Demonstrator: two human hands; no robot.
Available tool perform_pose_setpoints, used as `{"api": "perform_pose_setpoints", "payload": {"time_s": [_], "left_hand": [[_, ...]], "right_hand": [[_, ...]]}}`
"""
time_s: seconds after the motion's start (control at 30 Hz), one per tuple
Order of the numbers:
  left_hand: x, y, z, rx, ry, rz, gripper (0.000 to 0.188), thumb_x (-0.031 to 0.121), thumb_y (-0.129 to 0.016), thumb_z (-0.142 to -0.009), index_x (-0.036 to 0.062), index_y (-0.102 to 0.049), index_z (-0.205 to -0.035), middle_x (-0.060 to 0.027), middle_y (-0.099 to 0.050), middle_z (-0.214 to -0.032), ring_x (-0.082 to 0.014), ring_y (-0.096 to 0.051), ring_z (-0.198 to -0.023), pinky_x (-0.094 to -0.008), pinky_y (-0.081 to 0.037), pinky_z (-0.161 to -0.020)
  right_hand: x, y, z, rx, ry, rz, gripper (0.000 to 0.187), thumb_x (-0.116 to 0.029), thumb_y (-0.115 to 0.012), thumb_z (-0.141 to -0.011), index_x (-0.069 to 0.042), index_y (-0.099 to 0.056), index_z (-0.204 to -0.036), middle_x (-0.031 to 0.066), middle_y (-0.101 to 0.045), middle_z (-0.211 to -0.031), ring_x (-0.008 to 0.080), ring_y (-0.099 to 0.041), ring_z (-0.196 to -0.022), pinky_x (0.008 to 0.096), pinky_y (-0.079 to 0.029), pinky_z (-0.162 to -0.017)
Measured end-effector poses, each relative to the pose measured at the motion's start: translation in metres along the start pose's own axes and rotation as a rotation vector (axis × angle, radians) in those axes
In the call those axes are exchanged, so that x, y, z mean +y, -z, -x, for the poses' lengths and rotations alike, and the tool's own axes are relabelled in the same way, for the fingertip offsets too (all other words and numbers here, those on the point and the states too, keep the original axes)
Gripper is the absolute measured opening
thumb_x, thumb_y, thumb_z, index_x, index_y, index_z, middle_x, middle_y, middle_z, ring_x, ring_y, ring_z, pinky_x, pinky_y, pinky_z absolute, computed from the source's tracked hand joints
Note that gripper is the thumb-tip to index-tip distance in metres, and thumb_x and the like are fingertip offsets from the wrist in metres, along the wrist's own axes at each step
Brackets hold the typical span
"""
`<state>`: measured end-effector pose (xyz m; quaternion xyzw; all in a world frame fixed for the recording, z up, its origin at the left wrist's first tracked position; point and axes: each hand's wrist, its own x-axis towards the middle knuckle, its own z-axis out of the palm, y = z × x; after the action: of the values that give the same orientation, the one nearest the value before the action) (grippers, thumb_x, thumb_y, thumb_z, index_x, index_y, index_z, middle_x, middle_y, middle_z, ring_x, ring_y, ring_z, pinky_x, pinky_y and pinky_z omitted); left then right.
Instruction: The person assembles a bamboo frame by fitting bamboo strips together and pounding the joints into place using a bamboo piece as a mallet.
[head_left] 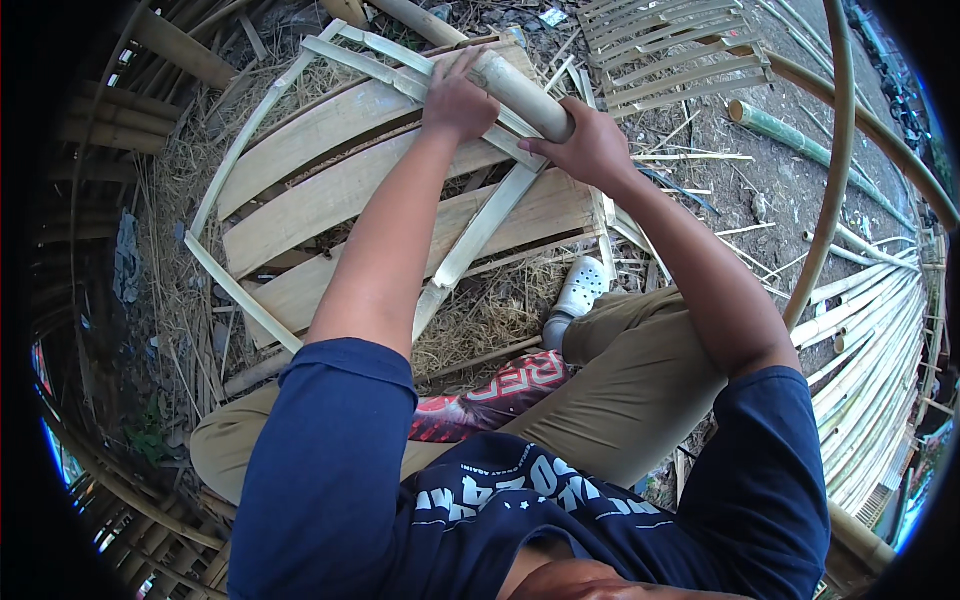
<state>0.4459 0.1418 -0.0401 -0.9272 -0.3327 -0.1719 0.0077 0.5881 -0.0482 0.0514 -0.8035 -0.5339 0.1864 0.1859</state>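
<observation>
A short, thick bamboo pole (pixel 520 95) slants across the space between my two hands. My left hand (pixel 462 98) is closed over its far left end, with its fingers partly hidden. At the near right end, my right hand (pixel 590 148) wraps round the pole, thumb on the near side. Just beneath runs a pale split bamboo strip (pixel 365 64), bent at corners into an angular loop. Its other run (pixel 490 218) crosses down toward my lap. Wide wooden slats (pixel 330 225) lie under the strip, with gaps between them.
A slatted bamboo rack (pixel 680 60) lies at the far right, near a green bamboo pole (pixel 790 138). Many thin bamboo poles (pixel 870 350) are piled at the right. A curved pole (pixel 838 170) rises there. Straw (pixel 490 325) covers ground beside my shoe (pixel 580 290).
</observation>
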Motion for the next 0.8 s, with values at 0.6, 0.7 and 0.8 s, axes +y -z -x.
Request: {"api": "perform_pose_setpoints", "payload": {"time_s": [0.6,0.7,0.8], "left_hand": [[0.002,0.007,0.002,0.03,0.028,0.057,0.054,0.029,-0.046,-0.104,0.0246,-0.052,-0.157,-0.0035,-0.044,-0.168,-0.0233,-0.035,-0.158,-0.0547,-0.019,-0.131],[0.002,0.007,0.002,0.028,0.037,0.039,0.054,0.029,-0.046,-0.104,0.025,-0.052,-0.158,-0.0031,-0.044,-0.168,-0.0231,-0.035,-0.158,-0.0546,-0.019,-0.131],[0.006,0.008,0.001,0.018,0.043,0.047,0.055,0.029,-0.047,-0.104,0.0256,-0.052,-0.158,-0.0027,-0.044,-0.168,-0.0227,-0.035,-0.158,-0.0543,-0.019,-0.131]], "right_hand": [[0.024,0.067,0.034,-0.169,0.233,0.156,0.049,-0.028,-0.083,-0.081,-0.004,-0.069,-0.122,0.0212,-0.076,-0.095,0.0409,-0.074,-0.089,0.0489,-0.058,-0.082],[0.03,0.063,0.037,-0.193,0.248,0.202,0.045,-0.029,-0.082,-0.081,-0.003,-0.07,-0.116,0.021,-0.076,-0.093,0.0407,-0.075,-0.087,0.049,-0.058,-0.081],[0.033,0.064,0.039,-0.191,0.232,0.212,0.044,-0.03,-0.083,-0.081,-0.003,-0.07,-0.114,0.0209,-0.076,-0.093,0.0405,-0.075,-0.087,0.0489,-0.058,-0.08]]}}
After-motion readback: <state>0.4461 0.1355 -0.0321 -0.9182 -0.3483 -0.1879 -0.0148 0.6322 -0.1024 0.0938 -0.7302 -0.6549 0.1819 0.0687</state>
